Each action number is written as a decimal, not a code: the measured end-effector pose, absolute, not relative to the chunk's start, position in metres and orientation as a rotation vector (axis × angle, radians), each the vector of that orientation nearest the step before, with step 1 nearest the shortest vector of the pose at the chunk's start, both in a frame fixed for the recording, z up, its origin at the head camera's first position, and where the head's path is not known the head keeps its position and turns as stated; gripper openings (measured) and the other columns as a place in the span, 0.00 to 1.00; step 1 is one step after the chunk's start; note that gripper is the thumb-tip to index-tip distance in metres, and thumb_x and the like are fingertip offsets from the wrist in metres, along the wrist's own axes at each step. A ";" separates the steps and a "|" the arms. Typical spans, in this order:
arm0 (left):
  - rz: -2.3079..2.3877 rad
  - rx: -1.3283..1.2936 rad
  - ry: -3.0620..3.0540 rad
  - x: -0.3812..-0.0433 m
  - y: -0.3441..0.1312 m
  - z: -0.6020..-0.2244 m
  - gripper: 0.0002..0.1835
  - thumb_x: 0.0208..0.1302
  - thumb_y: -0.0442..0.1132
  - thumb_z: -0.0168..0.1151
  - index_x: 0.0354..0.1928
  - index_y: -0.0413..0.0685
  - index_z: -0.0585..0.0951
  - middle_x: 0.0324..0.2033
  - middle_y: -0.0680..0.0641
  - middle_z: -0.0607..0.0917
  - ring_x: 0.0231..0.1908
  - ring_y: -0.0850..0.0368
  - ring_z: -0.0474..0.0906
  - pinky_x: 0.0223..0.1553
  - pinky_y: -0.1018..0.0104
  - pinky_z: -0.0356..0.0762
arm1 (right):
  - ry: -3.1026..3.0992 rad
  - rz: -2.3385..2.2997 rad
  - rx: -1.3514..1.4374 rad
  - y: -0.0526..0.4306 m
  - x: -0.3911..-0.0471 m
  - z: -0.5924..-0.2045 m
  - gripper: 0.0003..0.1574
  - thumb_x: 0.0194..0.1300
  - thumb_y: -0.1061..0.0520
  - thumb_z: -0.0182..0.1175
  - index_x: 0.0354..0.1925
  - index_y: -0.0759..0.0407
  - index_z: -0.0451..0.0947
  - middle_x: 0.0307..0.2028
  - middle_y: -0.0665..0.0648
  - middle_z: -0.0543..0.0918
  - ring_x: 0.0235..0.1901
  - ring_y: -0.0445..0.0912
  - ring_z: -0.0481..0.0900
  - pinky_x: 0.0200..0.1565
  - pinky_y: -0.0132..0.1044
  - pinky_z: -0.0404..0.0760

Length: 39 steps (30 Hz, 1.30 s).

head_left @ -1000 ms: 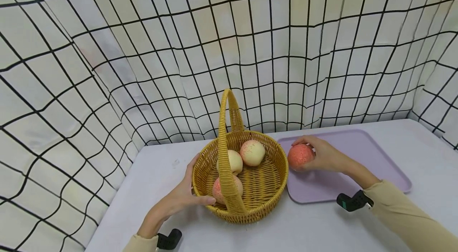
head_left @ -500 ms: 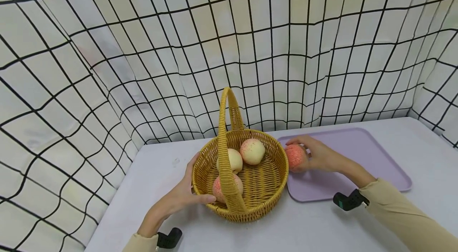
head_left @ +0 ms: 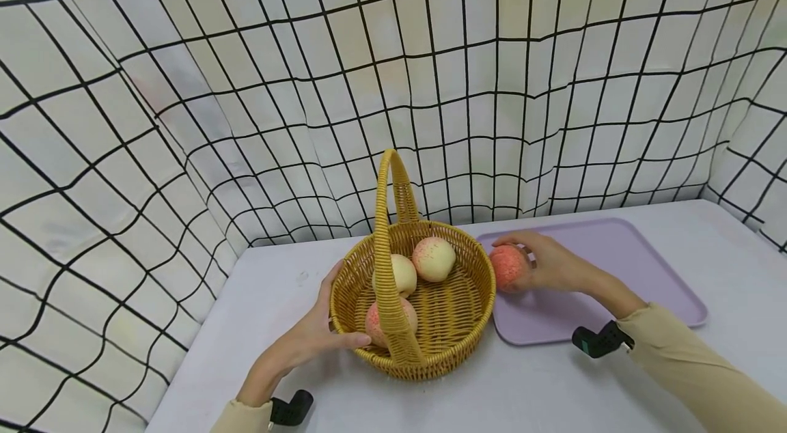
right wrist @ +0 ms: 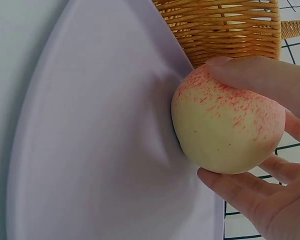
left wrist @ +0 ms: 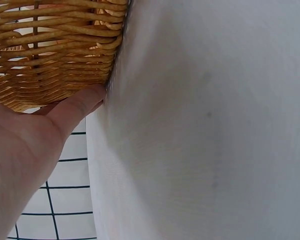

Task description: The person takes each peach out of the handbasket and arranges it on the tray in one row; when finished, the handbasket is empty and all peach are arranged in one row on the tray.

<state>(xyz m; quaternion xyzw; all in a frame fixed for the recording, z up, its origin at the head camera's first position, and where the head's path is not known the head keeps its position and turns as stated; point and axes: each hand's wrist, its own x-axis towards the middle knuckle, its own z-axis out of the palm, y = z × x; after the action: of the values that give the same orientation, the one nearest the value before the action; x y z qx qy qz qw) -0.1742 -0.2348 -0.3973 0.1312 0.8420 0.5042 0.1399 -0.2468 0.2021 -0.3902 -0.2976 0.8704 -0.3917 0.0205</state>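
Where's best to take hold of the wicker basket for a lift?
Likely the top of the arched handle, approached from above: it rises over the wicker basket, and its crown stands clear of the three peaches inside.

We find the basket [head_left: 458, 354] woven of ribbed, faintly glossy wicker, the tray [head_left: 605, 248] smooth, satiny plastic by its look, and the held peach [right wrist: 220, 127] matt and smooth; curtain [head_left: 443, 67] and right sleeve [head_left: 695, 358] look like matt cloth.

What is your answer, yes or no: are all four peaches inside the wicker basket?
No, one peach is at the edge of the purple tray, outside the wicker basket.
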 end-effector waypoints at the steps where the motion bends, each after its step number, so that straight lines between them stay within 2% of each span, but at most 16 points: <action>1: 1.457 0.380 2.434 -0.174 -0.235 -0.398 0.73 0.54 0.49 0.80 0.83 0.58 0.29 0.82 0.34 0.40 0.80 0.31 0.43 0.75 0.30 0.46 | 2.701 -1.211 -0.928 0.201 -0.247 -0.390 0.46 0.49 0.59 0.82 0.65 0.63 0.77 0.61 0.66 0.80 0.55 0.58 0.79 0.47 0.44 0.83; 6: 1.467 0.390 2.426 -0.174 -0.236 -0.400 0.73 0.55 0.48 0.80 0.83 0.57 0.29 0.82 0.34 0.41 0.80 0.31 0.44 0.75 0.31 0.47 | 2.700 -1.180 -0.943 0.200 -0.250 -0.390 0.46 0.48 0.58 0.82 0.64 0.64 0.76 0.62 0.66 0.80 0.55 0.59 0.78 0.48 0.46 0.82; 9: 1.473 0.385 2.423 -0.173 -0.237 -0.400 0.73 0.55 0.48 0.80 0.83 0.56 0.29 0.82 0.33 0.42 0.79 0.31 0.45 0.75 0.31 0.47 | 2.681 -1.175 -0.958 0.201 -0.251 -0.388 0.45 0.50 0.59 0.82 0.64 0.65 0.76 0.62 0.66 0.79 0.57 0.62 0.79 0.52 0.54 0.84; 13: 1.474 0.370 2.425 -0.172 -0.238 -0.400 0.73 0.55 0.48 0.80 0.83 0.56 0.29 0.82 0.34 0.42 0.79 0.31 0.46 0.75 0.31 0.47 | 2.695 -1.183 -0.998 0.201 -0.250 -0.377 0.41 0.55 0.61 0.79 0.65 0.65 0.75 0.63 0.66 0.79 0.59 0.66 0.78 0.59 0.64 0.79; 19: 1.477 0.369 2.423 -0.172 -0.240 -0.400 0.73 0.55 0.48 0.80 0.83 0.58 0.29 0.82 0.34 0.41 0.79 0.31 0.46 0.75 0.31 0.48 | 2.754 -1.206 -1.056 0.178 -0.237 -0.351 0.36 0.60 0.58 0.78 0.64 0.61 0.77 0.61 0.63 0.79 0.61 0.63 0.76 0.61 0.67 0.76; 24: 1.471 0.367 2.427 -0.172 -0.240 -0.400 0.74 0.54 0.50 0.80 0.83 0.58 0.29 0.82 0.34 0.41 0.80 0.31 0.45 0.75 0.31 0.47 | 2.734 -1.178 -1.200 0.134 -0.215 -0.336 0.35 0.59 0.58 0.78 0.63 0.56 0.78 0.61 0.59 0.78 0.62 0.58 0.76 0.62 0.63 0.77; 30: 1.452 0.345 2.431 -0.172 -0.239 -0.398 0.75 0.53 0.51 0.81 0.83 0.59 0.29 0.82 0.34 0.40 0.80 0.31 0.43 0.74 0.29 0.46 | 2.576 -1.104 -1.475 0.082 -0.193 -0.340 0.31 0.61 0.59 0.78 0.60 0.56 0.78 0.60 0.53 0.78 0.61 0.50 0.76 0.64 0.49 0.78; 34: 1.449 0.350 2.426 -0.173 -0.238 -0.397 0.74 0.54 0.51 0.81 0.84 0.59 0.29 0.82 0.34 0.40 0.80 0.31 0.43 0.74 0.28 0.45 | 2.532 -1.004 -1.500 0.058 -0.187 -0.350 0.28 0.62 0.57 0.77 0.59 0.54 0.79 0.58 0.49 0.78 0.57 0.45 0.77 0.62 0.41 0.78; 39: 1.456 0.391 2.424 -0.174 -0.238 -0.396 0.74 0.54 0.51 0.81 0.83 0.58 0.29 0.83 0.36 0.39 0.80 0.33 0.43 0.75 0.30 0.45 | 2.463 -0.983 -1.523 0.041 -0.189 -0.362 0.25 0.67 0.52 0.74 0.60 0.52 0.81 0.59 0.49 0.80 0.60 0.42 0.75 0.65 0.40 0.76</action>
<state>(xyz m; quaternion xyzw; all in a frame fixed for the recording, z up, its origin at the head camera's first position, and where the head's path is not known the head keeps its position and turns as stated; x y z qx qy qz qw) -0.1735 -0.2381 -0.3961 0.1355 0.8404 0.5049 0.1430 -0.1892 0.0415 -0.3615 -0.4976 0.8047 -0.3212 0.0414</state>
